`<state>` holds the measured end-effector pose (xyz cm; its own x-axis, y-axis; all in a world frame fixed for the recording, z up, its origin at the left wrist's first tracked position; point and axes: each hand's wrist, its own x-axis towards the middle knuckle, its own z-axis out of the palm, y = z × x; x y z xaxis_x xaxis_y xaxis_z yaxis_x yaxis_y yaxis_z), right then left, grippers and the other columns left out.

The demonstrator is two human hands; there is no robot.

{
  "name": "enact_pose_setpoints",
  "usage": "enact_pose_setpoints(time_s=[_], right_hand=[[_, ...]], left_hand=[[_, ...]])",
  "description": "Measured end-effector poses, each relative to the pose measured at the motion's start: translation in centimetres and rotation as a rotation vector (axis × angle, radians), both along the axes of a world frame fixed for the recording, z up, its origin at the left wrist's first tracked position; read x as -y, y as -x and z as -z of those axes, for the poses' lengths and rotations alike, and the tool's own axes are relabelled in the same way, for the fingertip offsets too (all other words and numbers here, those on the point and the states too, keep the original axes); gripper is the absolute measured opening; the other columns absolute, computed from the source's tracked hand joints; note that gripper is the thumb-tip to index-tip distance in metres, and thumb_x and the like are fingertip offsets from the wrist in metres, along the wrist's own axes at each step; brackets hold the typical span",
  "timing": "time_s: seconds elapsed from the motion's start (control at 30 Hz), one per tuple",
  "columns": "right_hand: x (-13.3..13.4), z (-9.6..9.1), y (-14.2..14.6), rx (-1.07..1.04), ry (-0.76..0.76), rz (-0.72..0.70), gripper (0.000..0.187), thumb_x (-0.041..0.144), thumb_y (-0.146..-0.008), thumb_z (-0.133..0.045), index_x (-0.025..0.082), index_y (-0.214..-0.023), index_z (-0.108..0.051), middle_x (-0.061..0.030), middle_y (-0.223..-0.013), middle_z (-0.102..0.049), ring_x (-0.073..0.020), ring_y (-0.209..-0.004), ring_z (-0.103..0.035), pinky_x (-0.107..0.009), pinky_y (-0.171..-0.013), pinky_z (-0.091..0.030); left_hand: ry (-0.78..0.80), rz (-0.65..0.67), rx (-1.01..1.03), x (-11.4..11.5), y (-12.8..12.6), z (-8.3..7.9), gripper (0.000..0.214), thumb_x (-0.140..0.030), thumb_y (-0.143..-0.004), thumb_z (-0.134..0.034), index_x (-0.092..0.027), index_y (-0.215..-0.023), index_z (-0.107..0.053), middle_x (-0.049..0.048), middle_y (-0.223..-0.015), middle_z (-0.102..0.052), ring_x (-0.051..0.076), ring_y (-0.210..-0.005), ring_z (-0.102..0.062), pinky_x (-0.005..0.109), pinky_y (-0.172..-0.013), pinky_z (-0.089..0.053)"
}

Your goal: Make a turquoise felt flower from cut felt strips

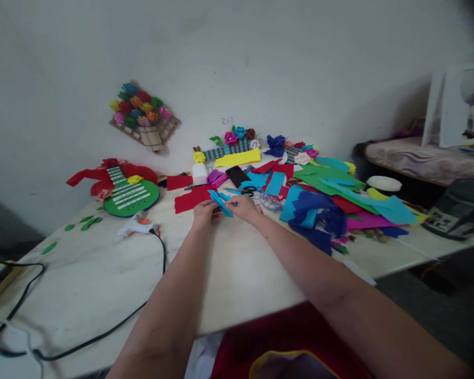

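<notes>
Both my arms reach out over the pale table [102,273]. My left hand [204,211] and my right hand [243,207] are closed together on a piece of light blue paper [220,202], which sticks up between the fingers. A red paper sheet [189,199] lies just behind my left hand. Black-handled scissors [245,190] lie just beyond my right hand.
A white glue gun [136,226] with a black cord [82,342] lies to the left. A green and red paper guitar [126,195] sits at the far left. A heap of coloured paper sheets [332,205] covers the right side. Paper flowers [142,113] hang on the wall.
</notes>
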<state>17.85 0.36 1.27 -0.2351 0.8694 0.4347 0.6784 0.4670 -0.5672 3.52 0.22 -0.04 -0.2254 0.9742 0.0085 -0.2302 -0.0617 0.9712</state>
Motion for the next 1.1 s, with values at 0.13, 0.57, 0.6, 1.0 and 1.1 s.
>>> enact_pose_setpoints(time_s=[0.13, 0.57, 0.6, 1.0, 1.1], right_hand=[[0.06, -0.08, 0.07, 0.015, 0.015, 0.038, 0.023, 0.030, -0.077, -0.054, 0.019, -0.088, -0.072, -0.0023, -0.089, -0.070, -0.0165, -0.085, -0.062, -0.023, -0.070, -0.043], [0.09, -0.08, -0.09, -0.014, 0.020, 0.091, 0.022, 0.028, -0.077, -0.053, 0.021, -0.084, -0.072, -0.0009, -0.091, -0.070, -0.0157, -0.084, -0.062, -0.022, -0.072, -0.044], [0.12, -0.11, -0.10, -0.014, 0.021, 0.094, 0.022, 0.028, -0.076, -0.053, 0.021, -0.084, -0.072, -0.0011, -0.091, -0.070, -0.0159, -0.084, -0.062, -0.022, -0.072, -0.044], [0.01, 0.04, -0.08, 0.034, -0.015, 0.104, 0.022, 0.029, -0.077, -0.051, 0.022, -0.083, -0.071, -0.0008, -0.092, -0.070, -0.0162, -0.085, -0.061, -0.023, -0.072, -0.043], [-0.14, 0.23, -0.08, 0.027, -0.030, 0.101, 0.022, 0.029, -0.076, -0.051, 0.022, -0.083, -0.071, -0.0009, -0.092, -0.070, -0.0162, -0.084, -0.061, -0.023, -0.072, -0.043]], left_hand=[[-0.008, 0.000, 0.006, -0.06, 0.06, 0.10, 0.022, -0.018, -0.046, -0.067, -0.011, -0.067, -0.062, 0.0041, -0.055, -0.063, 0.014, -0.049, -0.058, 0.026, -0.050, -0.047], [-0.001, -0.035, 0.048, 0.11, -0.27, -0.27, 0.020, -0.016, -0.046, -0.069, -0.011, -0.063, -0.060, 0.0032, -0.053, -0.061, 0.015, -0.051, -0.058, 0.030, -0.058, -0.050], [-0.006, -0.026, 0.050, 0.16, -0.26, -0.28, 0.021, -0.017, -0.046, -0.070, -0.011, -0.063, -0.060, 0.0036, -0.054, -0.061, 0.015, -0.052, -0.059, 0.030, -0.058, -0.050], [-0.046, 0.005, 0.022, 0.21, -0.31, -0.34, 0.023, -0.016, -0.043, -0.070, -0.010, -0.065, -0.064, 0.0040, -0.057, -0.063, 0.015, -0.052, -0.059, 0.030, -0.059, -0.050], [-0.043, -0.015, 0.018, 0.11, -0.29, -0.23, 0.021, -0.014, -0.044, -0.067, -0.010, -0.064, -0.063, 0.0039, -0.055, -0.063, 0.015, -0.051, -0.059, 0.030, -0.058, -0.050]])
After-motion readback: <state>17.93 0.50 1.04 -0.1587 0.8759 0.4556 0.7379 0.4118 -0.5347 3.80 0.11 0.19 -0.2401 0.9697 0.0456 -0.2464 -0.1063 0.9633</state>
